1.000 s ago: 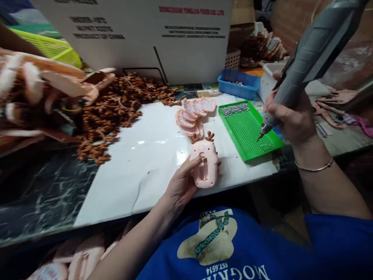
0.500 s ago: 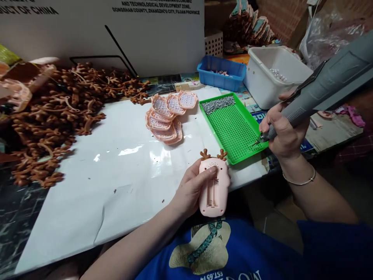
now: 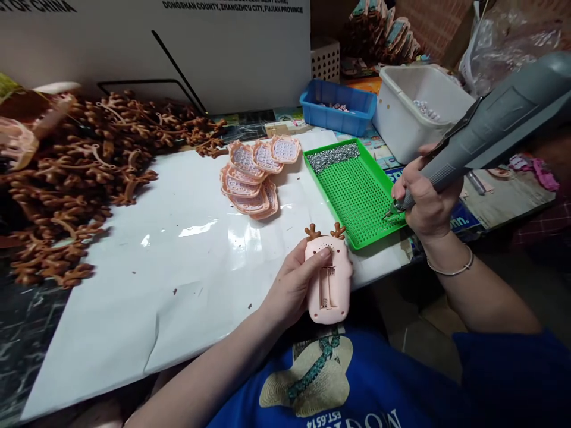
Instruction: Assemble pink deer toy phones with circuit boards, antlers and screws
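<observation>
My left hand [image 3: 292, 285] grips a pink deer-shaped toy shell [image 3: 330, 279] with brown antlers, back side up, at the near edge of the white sheet. My right hand [image 3: 428, 196] is wrapped round a grey electric screwdriver [image 3: 491, 131]. Its tip touches the near right corner of the green perforated tray [image 3: 357, 196]. A heap of small silver screws [image 3: 332, 157] lies at the tray's far end.
A stack of pink toy front panels [image 3: 252, 178] lies left of the tray. A big pile of brown antler parts [image 3: 80, 172] fills the left. A blue bin [image 3: 339, 107], a white tub [image 3: 419, 110] and a large white carton [image 3: 178, 41] stand behind.
The view swung left to right, then steadied. My left hand pulled the toy shell nearer to my body. The screwdriver tip stayed at the tray's near right corner.
</observation>
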{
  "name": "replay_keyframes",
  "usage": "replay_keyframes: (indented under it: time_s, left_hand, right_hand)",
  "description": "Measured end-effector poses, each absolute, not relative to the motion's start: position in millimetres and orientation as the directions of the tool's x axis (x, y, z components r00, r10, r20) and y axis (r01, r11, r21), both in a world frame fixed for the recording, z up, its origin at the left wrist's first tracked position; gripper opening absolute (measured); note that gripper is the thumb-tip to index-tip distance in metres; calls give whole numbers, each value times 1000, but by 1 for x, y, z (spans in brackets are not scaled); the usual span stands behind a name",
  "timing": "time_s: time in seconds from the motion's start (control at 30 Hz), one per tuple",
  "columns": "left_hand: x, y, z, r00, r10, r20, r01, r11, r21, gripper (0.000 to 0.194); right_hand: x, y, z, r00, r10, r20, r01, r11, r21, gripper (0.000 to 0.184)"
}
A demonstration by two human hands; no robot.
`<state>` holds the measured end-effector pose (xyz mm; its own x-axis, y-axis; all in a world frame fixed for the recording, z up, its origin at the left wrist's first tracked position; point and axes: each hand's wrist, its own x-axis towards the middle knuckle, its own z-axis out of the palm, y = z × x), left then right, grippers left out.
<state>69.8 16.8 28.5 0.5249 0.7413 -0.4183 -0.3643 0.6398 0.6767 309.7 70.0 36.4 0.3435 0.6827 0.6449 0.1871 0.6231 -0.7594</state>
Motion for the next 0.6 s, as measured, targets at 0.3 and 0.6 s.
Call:
replay_keyframes:
  time_s: [0.3,0.6]
  left_hand:
    - [75,12,22,466,798,-381,-385,571,725,36]
    - [77,11,18,465,831,-305,-409,507,759,33]
  right_hand:
    - [265,51,91,331,675,660,45,687,-725,27]
    - [216,24,99,233,790,567,-99,600,-794,34]
